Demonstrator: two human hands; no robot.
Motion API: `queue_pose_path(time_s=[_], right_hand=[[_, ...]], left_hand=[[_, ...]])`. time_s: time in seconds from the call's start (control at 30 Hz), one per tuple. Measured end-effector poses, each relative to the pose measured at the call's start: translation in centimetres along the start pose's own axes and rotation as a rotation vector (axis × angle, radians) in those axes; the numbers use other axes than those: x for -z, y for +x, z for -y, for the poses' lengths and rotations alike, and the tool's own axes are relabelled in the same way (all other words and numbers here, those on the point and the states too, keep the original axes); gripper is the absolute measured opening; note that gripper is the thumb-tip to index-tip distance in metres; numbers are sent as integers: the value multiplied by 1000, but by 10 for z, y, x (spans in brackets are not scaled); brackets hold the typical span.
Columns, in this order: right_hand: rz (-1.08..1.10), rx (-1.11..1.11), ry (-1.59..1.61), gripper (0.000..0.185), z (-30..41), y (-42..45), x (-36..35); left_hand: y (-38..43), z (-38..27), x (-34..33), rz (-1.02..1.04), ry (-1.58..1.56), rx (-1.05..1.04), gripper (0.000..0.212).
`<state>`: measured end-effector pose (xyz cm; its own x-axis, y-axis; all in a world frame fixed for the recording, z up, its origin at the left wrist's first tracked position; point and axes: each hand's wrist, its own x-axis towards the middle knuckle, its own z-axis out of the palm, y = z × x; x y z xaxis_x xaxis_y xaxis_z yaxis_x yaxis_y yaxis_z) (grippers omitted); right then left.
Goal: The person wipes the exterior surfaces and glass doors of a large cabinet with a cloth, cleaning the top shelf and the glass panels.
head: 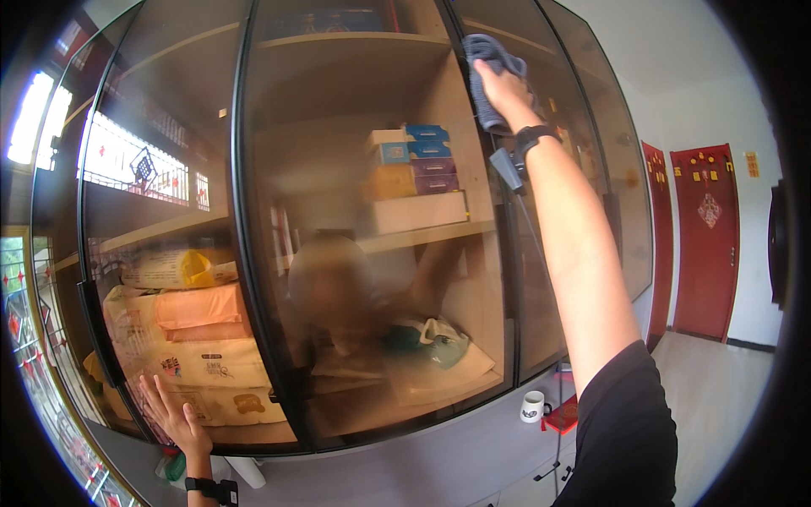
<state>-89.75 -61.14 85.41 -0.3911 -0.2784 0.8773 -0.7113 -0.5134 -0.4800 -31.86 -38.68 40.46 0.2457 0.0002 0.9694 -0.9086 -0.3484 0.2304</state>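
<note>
My right hand (pixel 507 95) is raised high and grips a bunched dark grey cloth (pixel 491 54). The cloth lies against the tinted glass of a cabinet, by the black frame between two doors (pixel 374 171). Low on the left, my left hand (pixel 172 418) rests flat with fingers apart at the lower part of another glass door (pixel 165 222), near its long black handle (pixel 98 336). Both wrists wear black bands. Below the right wrist hangs a grey-blue piece (pixel 505 168) on a thin dark cable; what it is I cannot tell.
Behind the glass stand stacked boxes (pixel 434 168), packaged paper bundles (pixel 209 361) and a green-and-cream bag (pixel 447 345). Below the cabinet, a white mug (pixel 532 405) and a red item (pixel 561 415) sit on a grey counter (pixel 393 475). Red doors (pixel 706 253) are at right.
</note>
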Motion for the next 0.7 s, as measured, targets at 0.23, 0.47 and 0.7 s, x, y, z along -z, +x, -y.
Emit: queue_pose_path(time_s=[0.23,0.47,0.7], right_hand=[[45,74,18,84,64,-20,-8],[-30,573,-50,80,184,-73,-48],[120,812,1,73,312,-159,-89]], left_hand=[[-1,3,10,-11,-54,24,68],[0,-7,-1,-8,-106,6,69],[-3,4,9,-1,-39,3,70]])
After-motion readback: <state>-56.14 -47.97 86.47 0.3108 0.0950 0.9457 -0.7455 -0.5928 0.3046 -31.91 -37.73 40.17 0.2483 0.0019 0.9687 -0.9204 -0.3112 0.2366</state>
